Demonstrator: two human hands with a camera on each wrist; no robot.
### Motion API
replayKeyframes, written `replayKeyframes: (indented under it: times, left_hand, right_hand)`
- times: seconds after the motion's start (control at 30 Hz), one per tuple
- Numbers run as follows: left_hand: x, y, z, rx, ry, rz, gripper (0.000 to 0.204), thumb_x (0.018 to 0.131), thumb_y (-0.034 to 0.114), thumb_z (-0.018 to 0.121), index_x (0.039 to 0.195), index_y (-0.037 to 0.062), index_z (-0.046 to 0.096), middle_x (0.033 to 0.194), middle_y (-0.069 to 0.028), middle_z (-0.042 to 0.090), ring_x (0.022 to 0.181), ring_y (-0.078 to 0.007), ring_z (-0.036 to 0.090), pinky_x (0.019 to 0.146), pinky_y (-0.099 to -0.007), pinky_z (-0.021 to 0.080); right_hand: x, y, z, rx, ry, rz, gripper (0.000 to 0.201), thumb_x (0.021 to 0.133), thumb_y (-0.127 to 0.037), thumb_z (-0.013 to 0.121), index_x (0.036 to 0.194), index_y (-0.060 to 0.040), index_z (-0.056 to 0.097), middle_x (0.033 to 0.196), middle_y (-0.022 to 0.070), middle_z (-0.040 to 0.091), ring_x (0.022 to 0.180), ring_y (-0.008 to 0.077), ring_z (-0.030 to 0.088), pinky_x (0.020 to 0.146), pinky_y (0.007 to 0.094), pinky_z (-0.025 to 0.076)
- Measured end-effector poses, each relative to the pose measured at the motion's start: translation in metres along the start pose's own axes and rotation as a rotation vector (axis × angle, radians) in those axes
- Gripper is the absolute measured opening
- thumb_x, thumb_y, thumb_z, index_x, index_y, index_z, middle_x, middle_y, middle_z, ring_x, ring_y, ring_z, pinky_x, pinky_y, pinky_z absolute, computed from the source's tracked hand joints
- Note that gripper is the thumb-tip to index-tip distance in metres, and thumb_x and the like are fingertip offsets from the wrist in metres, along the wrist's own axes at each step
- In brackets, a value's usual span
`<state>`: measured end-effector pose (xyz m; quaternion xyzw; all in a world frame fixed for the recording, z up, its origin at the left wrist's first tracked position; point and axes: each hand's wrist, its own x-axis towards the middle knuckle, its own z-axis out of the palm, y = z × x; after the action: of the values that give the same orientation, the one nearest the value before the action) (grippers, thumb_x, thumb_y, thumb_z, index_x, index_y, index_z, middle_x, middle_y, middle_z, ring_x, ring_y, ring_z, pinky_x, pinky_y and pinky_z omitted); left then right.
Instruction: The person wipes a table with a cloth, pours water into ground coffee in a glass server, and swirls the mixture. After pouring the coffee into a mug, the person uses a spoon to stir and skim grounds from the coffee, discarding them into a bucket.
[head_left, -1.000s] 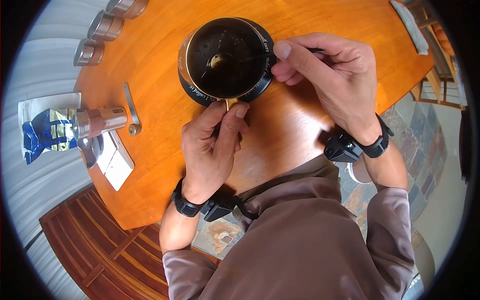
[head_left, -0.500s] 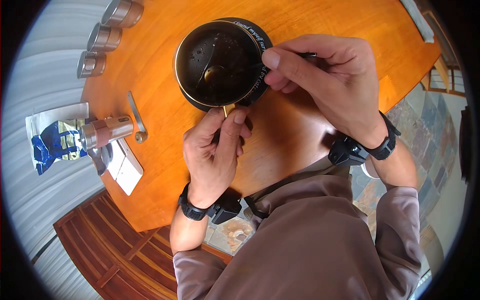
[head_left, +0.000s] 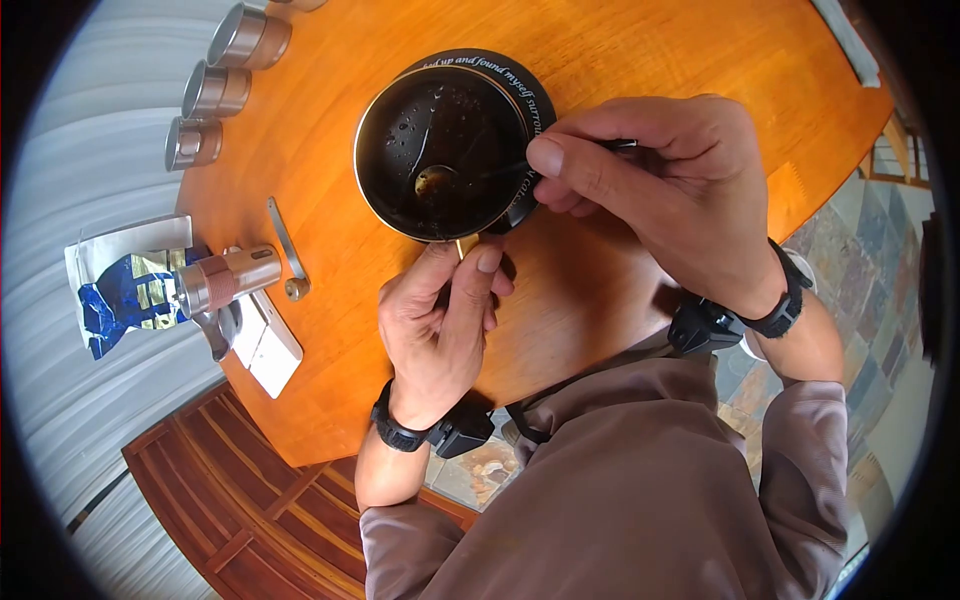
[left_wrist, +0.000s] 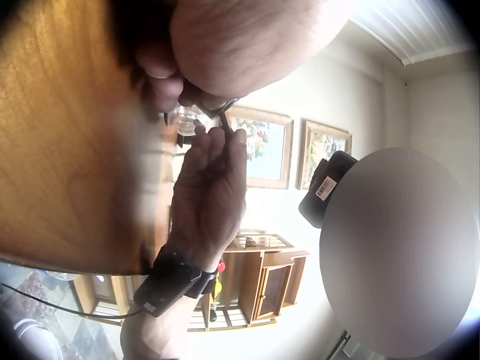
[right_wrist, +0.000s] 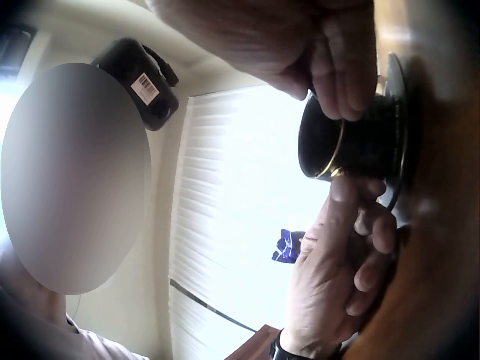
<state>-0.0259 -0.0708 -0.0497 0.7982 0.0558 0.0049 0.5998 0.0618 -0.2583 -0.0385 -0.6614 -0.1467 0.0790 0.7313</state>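
Observation:
A black cup with a gold rim (head_left: 392, 120) and dark liquid inside stands on a black saucer with white lettering (head_left: 535, 90). Thumb and fingers of my left hand (head_left: 435, 335) pinch the gold handle (head_left: 466, 244) at the cup's near side. To the right, my right hand (head_left: 680, 190) pinches a thin dark utensil (head_left: 622, 143) whose other end reaches over the rim into the cup. In the right wrist view the cup (right_wrist: 367, 142) appears side-on, with the left hand (right_wrist: 330, 262) at its handle and the right hand (right_wrist: 300, 45) over its opening.
Several metal canisters (head_left: 218, 92) line the far left edge of the wooden table (head_left: 640, 50). At the left lie a hand grinder (head_left: 235, 277), its crank (head_left: 284, 240), a blue foil bag (head_left: 135, 290) and a white flat device (head_left: 268, 350). A wooden bench (head_left: 240, 500) stands below.
The head view has shifted, so the table and everything on it sit lower and further right. Both hands keep their grips on the handle and the utensil, and more saucer lettering shows.

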Motion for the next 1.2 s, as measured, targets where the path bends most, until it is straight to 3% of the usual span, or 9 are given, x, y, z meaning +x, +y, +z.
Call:
replayKeyframes:
  times: [0.3, 0.37, 0.57, 0.67, 1.0, 1.2]
  left_hand:
    - [-0.001, 0.001, -0.002, 0.018, -0.002, -0.014, 0.022, 0.103, 0.015, 0.054, 0.106, -0.0028, 0.066, 0.072, -0.0048, 0.065, 0.050, -0.0040, 0.050, 0.045, -0.0161, 0.037]
    - [-0.001, 0.004, -0.003, -0.019, 0.000, -0.088, 0.014, 0.098, 0.005, 0.058, 0.104, -0.0039, 0.067, 0.073, -0.0032, 0.064, 0.055, -0.0044, 0.054, 0.049, -0.0183, 0.043]
    - [-0.001, 0.005, -0.003, -0.005, -0.004, -0.073, 0.014, 0.098, 0.003, 0.058, 0.104, -0.0050, 0.068, 0.073, -0.0042, 0.065, 0.055, -0.0046, 0.055, 0.049, -0.0184, 0.043]
    - [-0.002, 0.003, -0.003, -0.026, -0.003, -0.047, 0.015, 0.098, 0.002, 0.058, 0.106, -0.0052, 0.068, 0.074, -0.0044, 0.066, 0.056, -0.0046, 0.055, 0.049, -0.0186, 0.044]
    - [-0.002, 0.005, -0.005, -0.003, -0.033, -0.055, 0.014, 0.098, 0.002, 0.057, 0.104, -0.0046, 0.067, 0.075, -0.0042, 0.065, 0.057, -0.0048, 0.055, 0.050, -0.0192, 0.045]
    - [-0.001, 0.004, -0.005, -0.020, -0.043, -0.037, 0.012, 0.097, 0.000, 0.057, 0.101, -0.0049, 0.067, 0.075, -0.0043, 0.065, 0.057, -0.0053, 0.056, 0.050, -0.0194, 0.045]
  right_hand:
    - [-0.005, 0.000, -0.001, -0.119, -0.037, -0.032, 0.009, 0.089, -0.003, 0.071, 0.092, 0.0060, 0.073, 0.076, 0.0089, 0.073, 0.069, 0.0103, 0.070, 0.063, 0.0203, 0.056]
    - [-0.005, 0.000, -0.001, -0.233, -0.050, -0.163, 0.008, 0.086, -0.004, 0.074, 0.087, 0.0041, 0.073, 0.073, 0.0099, 0.072, 0.064, 0.0112, 0.069, 0.056, 0.0220, 0.053]
    - [-0.006, -0.001, 0.000, -0.407, -0.116, -0.410, 0.006, 0.084, -0.004, 0.073, 0.088, 0.0006, 0.072, 0.063, 0.0117, 0.063, 0.050, 0.0219, 0.060, 0.046, 0.0289, 0.043]
    - [-0.009, -0.004, 0.000, -0.437, -0.139, -0.428, 0.009, 0.083, -0.001, 0.073, 0.091, 0.0022, 0.070, 0.060, 0.0109, 0.060, 0.049, 0.0234, 0.059, 0.045, 0.0296, 0.042]
    - [-0.018, 0.003, 0.005, -0.363, -0.107, -0.479, 0.014, 0.081, 0.003, 0.073, 0.094, 0.0054, 0.068, 0.060, 0.0121, 0.061, 0.048, 0.0222, 0.059, 0.045, 0.0297, 0.044]
    - [-0.018, 0.004, 0.004, -0.363, -0.106, -0.533, 0.014, 0.081, 0.006, 0.072, 0.094, 0.0088, 0.065, 0.069, 0.0164, 0.068, 0.054, 0.0246, 0.067, 0.050, 0.0298, 0.053]
